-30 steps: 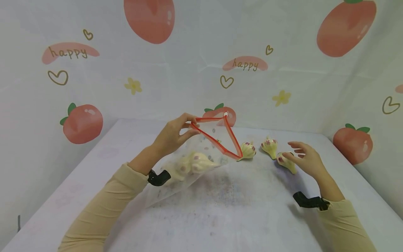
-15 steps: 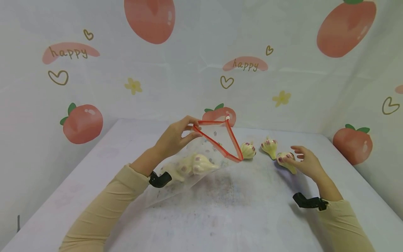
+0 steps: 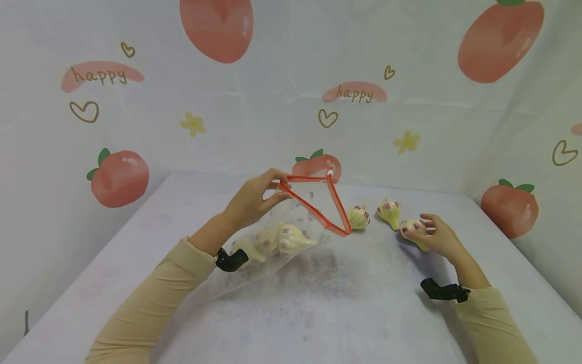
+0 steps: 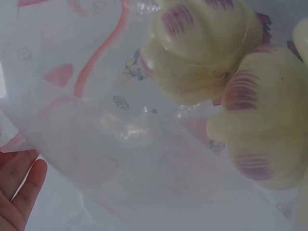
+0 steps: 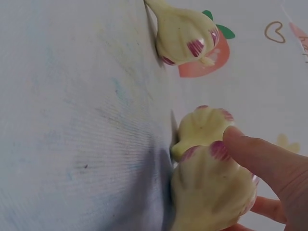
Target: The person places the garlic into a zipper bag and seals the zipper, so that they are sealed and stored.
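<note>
My left hand (image 3: pixel 251 202) pinches the red-edged rim of a clear bag (image 3: pixel 328 225), whose mouth gapes toward the right. Inside the bag lie several garlic bulbs (image 3: pixel 291 238), seen close in the left wrist view (image 4: pixel 264 115). My right hand (image 3: pixel 442 237) is around the nearest loose garlic bulb (image 3: pixel 411 230) on the right, thumb on one side and fingers on the other. In the right wrist view the thumb (image 5: pixel 255 156) lies against that bulb (image 5: pixel 211 187); the fingers are partly hidden behind it.
Two more garlic bulbs stand on the white table (image 3: pixel 354 303): one (image 3: pixel 358 217) beside the bag's mouth, another (image 3: pixel 388 212) just left of the bulb at my right hand. A white cloth printed with fruit (image 3: pixel 120 179) hangs behind the table.
My right hand has lowered and closed in on the nearest loose bulb. My left hand and the bag's rim have come down slightly, with the bulbs still inside.
</note>
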The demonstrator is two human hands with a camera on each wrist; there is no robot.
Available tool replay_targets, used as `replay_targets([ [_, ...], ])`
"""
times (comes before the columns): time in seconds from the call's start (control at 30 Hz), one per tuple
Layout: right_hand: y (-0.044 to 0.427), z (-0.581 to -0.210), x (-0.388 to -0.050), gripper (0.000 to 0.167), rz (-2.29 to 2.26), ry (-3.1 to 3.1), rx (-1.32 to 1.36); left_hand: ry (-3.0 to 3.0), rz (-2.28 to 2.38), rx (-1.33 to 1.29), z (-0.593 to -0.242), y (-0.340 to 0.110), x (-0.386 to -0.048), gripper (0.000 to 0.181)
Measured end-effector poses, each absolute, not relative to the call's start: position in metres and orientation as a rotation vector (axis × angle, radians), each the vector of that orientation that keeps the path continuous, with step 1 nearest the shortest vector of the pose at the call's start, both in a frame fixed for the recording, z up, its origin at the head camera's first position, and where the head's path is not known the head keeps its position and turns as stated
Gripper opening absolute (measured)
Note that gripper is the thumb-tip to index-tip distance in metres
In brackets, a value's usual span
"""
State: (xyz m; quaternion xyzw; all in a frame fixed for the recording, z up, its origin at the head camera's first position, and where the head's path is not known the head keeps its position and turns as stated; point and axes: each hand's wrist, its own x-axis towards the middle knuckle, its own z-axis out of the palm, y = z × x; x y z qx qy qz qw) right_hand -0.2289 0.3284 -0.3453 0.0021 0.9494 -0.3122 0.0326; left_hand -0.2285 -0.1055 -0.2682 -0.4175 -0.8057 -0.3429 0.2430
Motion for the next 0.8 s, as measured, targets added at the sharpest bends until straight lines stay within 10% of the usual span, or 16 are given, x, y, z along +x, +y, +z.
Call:
replay_targets([
  [0.8,0.3282,-0.3525,-0.2314,0.087,-0.942,2.927,0.073,-2.203,-0.928,-1.146,-0.2694,-0.1051,-0.2276,0.029],
])
